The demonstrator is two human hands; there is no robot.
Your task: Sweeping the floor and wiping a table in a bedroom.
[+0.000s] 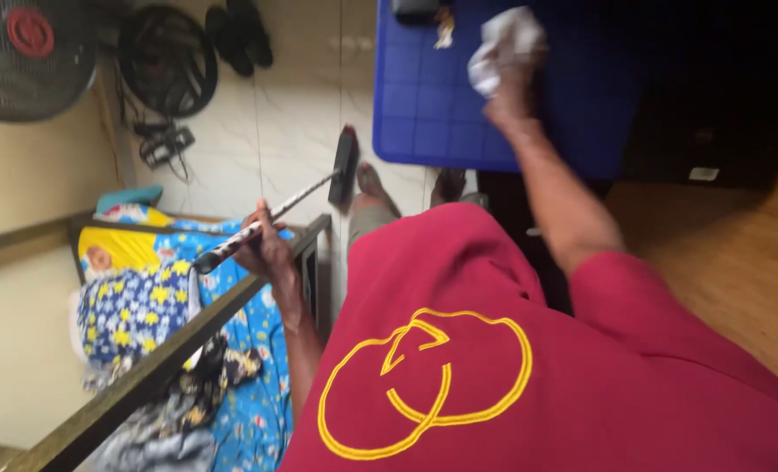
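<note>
Gripping a crumpled white cloth over the blue bench, the right hand is closing fully, while the left hand is wrapping loosely around the broom handle, which I think is risking a slip onto the tiled floor.

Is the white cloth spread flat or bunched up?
Bunched up: the white cloth is crumpled in the right hand over the blue table.

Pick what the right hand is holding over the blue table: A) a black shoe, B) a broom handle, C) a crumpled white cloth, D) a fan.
C: the right hand grips a crumpled white cloth above the blue table, while the left hand holds the broom.
</note>
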